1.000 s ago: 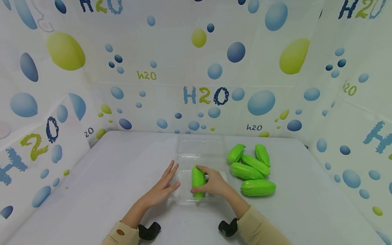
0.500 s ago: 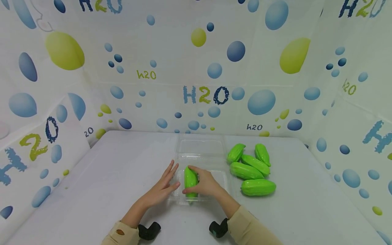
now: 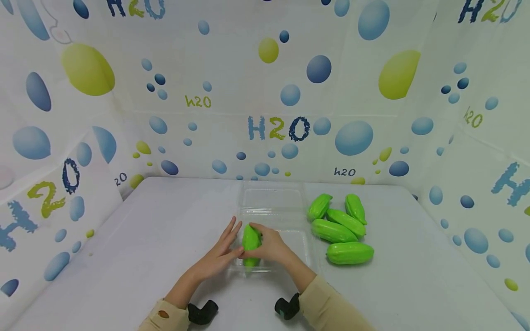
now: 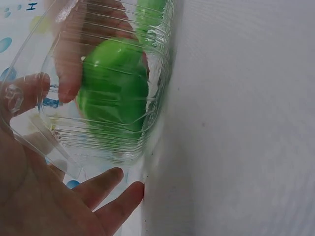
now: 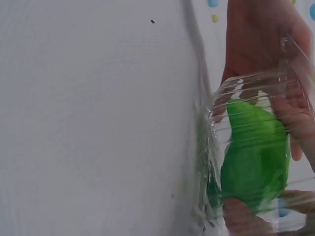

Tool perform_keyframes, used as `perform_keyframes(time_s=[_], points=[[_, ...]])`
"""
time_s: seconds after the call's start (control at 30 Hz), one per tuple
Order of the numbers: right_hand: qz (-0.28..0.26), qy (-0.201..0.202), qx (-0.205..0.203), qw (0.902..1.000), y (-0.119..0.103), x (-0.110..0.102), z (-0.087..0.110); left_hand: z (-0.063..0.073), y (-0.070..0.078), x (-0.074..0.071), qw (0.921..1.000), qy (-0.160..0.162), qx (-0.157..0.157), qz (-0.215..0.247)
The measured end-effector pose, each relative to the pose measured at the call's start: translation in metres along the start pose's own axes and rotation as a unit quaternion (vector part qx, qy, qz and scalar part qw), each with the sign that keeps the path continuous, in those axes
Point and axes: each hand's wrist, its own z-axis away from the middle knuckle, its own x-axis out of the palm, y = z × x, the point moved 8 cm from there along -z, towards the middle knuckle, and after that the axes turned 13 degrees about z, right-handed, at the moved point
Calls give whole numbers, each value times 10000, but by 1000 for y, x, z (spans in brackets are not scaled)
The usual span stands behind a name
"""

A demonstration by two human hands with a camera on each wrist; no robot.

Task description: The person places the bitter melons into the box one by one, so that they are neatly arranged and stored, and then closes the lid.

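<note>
A clear plastic hinged container [image 3: 304,239] stands in the middle of the table, its lid [image 3: 271,198] folded back behind it. In its left part is a bright green, ribbed, long vegetable [image 3: 250,240], standing lengthwise front to back. My right hand [image 3: 269,244] grips it from the right, thumb at the near end and fingers at the far end. Against the container's left side rests my left hand [image 3: 218,255], fingers straight and thumb reaching over the rim. Through the clear wall in the left wrist view, the vegetable [image 4: 113,93] shows beside the right hand's fingers.
Several similar green vegetables [image 3: 333,231] lie in a loose group right of the container, the nearest one [image 3: 349,253] lying crosswise. A white cloth [image 3: 165,230] covers the table. Patterned curtains [image 3: 232,64] hang behind and at both sides.
My right hand has shifted left with the green vegetable, from the container's middle to its left side, close to the left thumb. The left hand has stayed in place.
</note>
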Motion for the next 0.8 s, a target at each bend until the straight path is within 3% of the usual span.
perform_keyframes(time_s=[0.37,0.8], points=[[472,-42,-124,9988,-11,4,-2,-1,-1,1,10000,-2,28,-46],[398,-64,-166,9991,-9,3,1,0,-5,1,9999,30,-107,-97]])
